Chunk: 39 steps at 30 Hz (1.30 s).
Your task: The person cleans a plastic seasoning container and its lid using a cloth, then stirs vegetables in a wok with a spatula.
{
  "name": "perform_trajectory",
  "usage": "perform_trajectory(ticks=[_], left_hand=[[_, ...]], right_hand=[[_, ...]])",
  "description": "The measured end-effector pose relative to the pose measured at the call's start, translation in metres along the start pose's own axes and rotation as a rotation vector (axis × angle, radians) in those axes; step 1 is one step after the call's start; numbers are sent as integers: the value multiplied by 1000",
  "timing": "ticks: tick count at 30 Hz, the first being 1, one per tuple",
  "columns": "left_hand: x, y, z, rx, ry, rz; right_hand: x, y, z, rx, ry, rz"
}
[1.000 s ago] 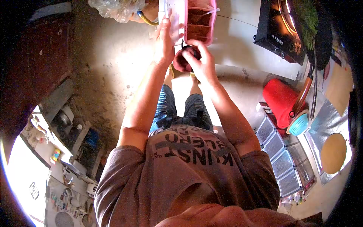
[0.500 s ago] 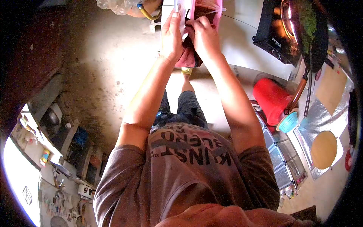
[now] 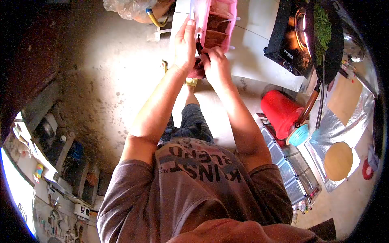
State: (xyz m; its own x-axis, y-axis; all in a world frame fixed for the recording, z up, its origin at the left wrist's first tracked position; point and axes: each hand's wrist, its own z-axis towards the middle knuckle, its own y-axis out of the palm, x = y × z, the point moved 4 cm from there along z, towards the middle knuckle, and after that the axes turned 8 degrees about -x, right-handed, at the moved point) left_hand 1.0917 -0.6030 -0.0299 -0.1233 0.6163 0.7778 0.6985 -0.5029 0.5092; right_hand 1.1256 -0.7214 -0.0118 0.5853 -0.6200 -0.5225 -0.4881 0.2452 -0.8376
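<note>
A pink box with several compartments (image 3: 231, 18) stands on the pale counter, brown contents inside it. A see-through panel (image 3: 194, 12) runs along its left side. My left hand (image 3: 185, 46) is at this panel's near end, thumb up and fingers closed; what they grip is hidden. Below the box's near end, my right hand (image 3: 218, 67) has its fingers drawn together at a dark red, crumpled thing (image 3: 197, 70), perhaps cloth or a bag. A thin black piece (image 3: 198, 45) shows between my hands.
At the right, a lit gas stove (image 3: 287, 52) carries a black wok (image 3: 332, 48) with greens (image 3: 321, 34). A red bucket (image 3: 279, 109) and a blue colander (image 3: 299, 135) stand nearer. A yellow hose (image 3: 156, 19) lies upper left.
My right hand has come down toward me, away from the pink box's compartments, which show more now. My left hand stays at the panel. The view has shifted, and the wok shows more greens.
</note>
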Motion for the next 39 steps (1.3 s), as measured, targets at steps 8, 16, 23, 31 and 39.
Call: perform_trajectory(ticks=[8,16,23,31,39], left_hand=[[-10,-3,3,-11,-84,-6],[-12,-10,16,41,-109,-20],[-2,-9,28,-73,-87,-142],[5,-15,36,-282,-47,-212],[-51,-55,-61,-124,108,103]], right_hand=[[-11,-15,40,142,-149,-33],[20,5,-11,45,-132,-89],[80,-16,-68,74,566,1144],[115,-97,-61,575,328,1723],[103,-67,-69,362,348,1706]])
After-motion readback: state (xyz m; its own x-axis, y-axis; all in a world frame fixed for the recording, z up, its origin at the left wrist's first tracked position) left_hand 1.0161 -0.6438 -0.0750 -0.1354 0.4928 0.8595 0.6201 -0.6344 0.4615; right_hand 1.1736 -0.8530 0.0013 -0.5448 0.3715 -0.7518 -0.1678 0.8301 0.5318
